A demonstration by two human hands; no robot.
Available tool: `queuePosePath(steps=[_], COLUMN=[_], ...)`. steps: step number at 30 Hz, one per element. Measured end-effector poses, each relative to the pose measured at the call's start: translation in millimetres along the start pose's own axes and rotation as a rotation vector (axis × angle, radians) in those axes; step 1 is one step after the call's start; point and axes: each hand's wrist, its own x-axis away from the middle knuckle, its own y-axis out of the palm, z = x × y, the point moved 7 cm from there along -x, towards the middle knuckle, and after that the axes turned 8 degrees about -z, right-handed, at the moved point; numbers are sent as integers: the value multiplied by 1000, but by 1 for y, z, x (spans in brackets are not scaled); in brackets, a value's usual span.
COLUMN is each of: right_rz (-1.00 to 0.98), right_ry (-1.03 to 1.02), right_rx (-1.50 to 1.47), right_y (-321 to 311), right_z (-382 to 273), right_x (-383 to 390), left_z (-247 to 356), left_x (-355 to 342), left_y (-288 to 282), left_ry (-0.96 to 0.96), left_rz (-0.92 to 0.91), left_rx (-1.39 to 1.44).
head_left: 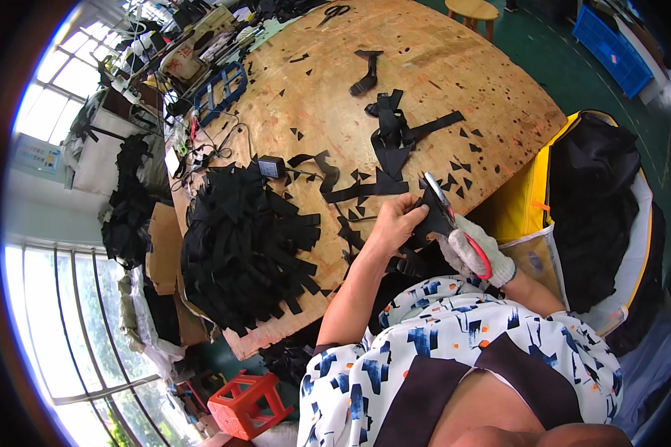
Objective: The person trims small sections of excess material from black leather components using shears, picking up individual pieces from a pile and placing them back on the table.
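Observation:
My bare left hand [396, 225] pinches a piece of black fabric [428, 214] above the near right edge of the wooden table. Gloved in white, my right hand [470, 249] grips a pair of scissors [479, 257] with red handles, its blades pointing up and away beside the fabric. Small black triangular scraps [461, 165] lie scattered just beyond the blades. Farther back, a tangle of black straps [393, 138] rests on the tabletop. A large heap of black strap pieces [238, 238] sits to the left of my left arm.
The wooden table [455, 67] also carries a black power adapter [271, 167] with a cord, a blue frame [221, 91] and another pair of scissors [334, 13] at the far edge. At right stands a yellow-edged bag [533, 195] with black material inside. A red stool [247, 406] is lower left.

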Motion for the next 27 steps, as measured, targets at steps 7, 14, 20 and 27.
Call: queuePosePath(steps=[7,14,20,27], right_rz=[9,36,82,118], right_ry=[212,-135,-39,36], right_rx=[-508,-433,-508,-453], right_y=[5,-30,-23,-16], right_z=[28,-2,2,4], right_x=[2,-9,-2,0], left_z=[11,28,115,117], left_x=[9,59,141,69], left_y=[-2,-37,-96,-69], left_ry=[-12,129,787,555], left_rz=[28,205,302,680], left_rx=[-17,0,296,-933])
